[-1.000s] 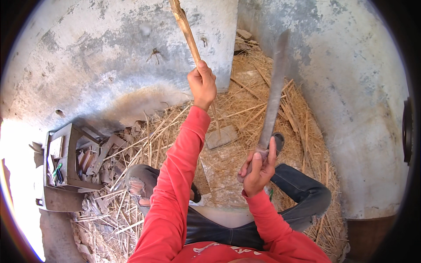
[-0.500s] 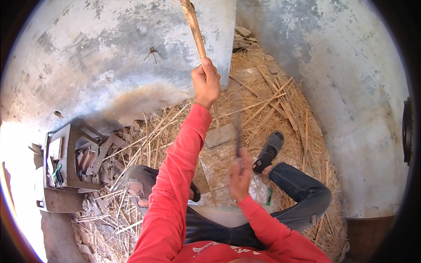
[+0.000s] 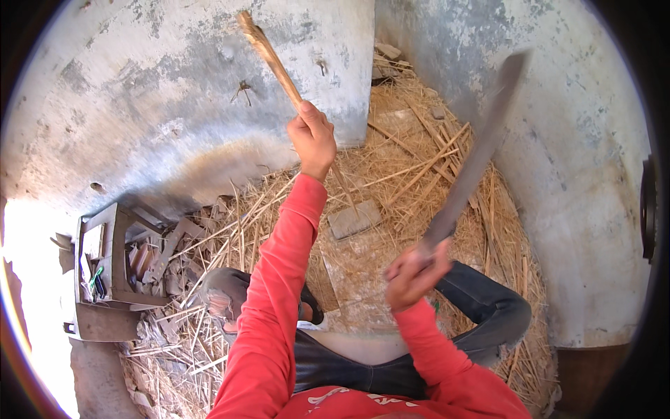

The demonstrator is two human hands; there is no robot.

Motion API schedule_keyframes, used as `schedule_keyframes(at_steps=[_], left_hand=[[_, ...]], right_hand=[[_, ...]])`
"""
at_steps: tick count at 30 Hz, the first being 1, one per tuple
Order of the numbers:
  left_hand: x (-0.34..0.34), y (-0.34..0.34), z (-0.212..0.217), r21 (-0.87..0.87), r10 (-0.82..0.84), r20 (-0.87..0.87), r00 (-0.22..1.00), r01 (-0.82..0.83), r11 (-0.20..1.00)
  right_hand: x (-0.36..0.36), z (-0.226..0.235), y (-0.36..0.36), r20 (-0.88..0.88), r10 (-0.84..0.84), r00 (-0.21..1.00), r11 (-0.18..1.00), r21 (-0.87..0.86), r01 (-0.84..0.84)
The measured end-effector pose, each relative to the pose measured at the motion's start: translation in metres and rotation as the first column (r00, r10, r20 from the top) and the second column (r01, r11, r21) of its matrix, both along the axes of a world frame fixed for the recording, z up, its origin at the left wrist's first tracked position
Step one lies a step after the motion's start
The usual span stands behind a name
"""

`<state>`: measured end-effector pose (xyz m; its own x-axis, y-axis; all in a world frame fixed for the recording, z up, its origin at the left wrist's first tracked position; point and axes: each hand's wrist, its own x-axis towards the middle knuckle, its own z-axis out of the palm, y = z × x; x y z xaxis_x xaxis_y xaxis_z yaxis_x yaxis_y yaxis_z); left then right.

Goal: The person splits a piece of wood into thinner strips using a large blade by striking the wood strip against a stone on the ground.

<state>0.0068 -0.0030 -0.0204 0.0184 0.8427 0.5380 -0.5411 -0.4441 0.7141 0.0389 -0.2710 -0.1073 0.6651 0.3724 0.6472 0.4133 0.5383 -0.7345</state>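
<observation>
My left hand (image 3: 313,140) is closed around a long wooden stick (image 3: 276,66), which slants with its upper end toward the far left. The stick's thin lower end points down at a grey rectangular block (image 3: 354,218) on the floor; whether it touches I cannot tell. My right hand (image 3: 417,274) grips a machete (image 3: 474,157) by its handle, which is hidden in the fingers. Its long dark blade is raised toward the far right, apart from the stick and blurred toward its tip.
Wood splinters and strips (image 3: 447,160) litter the floor around the block. At the left stands an overturned-looking wooden frame (image 3: 115,279) with small items on it and broken pieces beside it. Worn plastered walls (image 3: 174,91) rise behind and at right. My bent legs (image 3: 481,300) flank the block.
The machete has swung up from near the block to the far right. My left hand has shifted slightly left and nearer, and the stick leans further left.
</observation>
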Motion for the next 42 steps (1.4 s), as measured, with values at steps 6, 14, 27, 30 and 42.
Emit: schedule_keyframes(at_steps=[6, 14, 27, 30, 42], left_hand=[[0.004, -0.012, 0.002, -0.036, -0.049, -0.002, 0.999, 0.049, 0.998], [-0.022, -0.014, -0.001, 0.009, -0.031, 0.011, 0.999, 0.031, 0.999], [-0.149, -0.042, 0.027, -0.352, 0.489, 0.094, 0.867, -0.431, 0.831], [-0.190, -0.057, 0.059, -0.379, 0.464, 0.279, 0.841, -0.347, 0.858], [-0.236, -0.043, 0.037, -0.329, 0.137, 0.729, 0.670, 0.167, 0.929]], right_hand=[[-0.047, -0.177, -0.106, -0.774, -0.186, 0.605, 0.595, -0.579, -0.557], [-0.017, -0.144, -0.099, -0.337, -0.085, 0.938, 0.668, -0.718, -0.197], [-0.003, -0.131, -0.057, -0.111, 0.371, 0.922, 0.461, -0.840, -0.287], [-0.007, -0.075, -0.036, -0.713, 0.275, 0.645, 0.457, -0.494, -0.740], [0.046, 0.073, 0.039, -0.698, 0.320, 0.640, 0.889, -0.012, -0.458]])
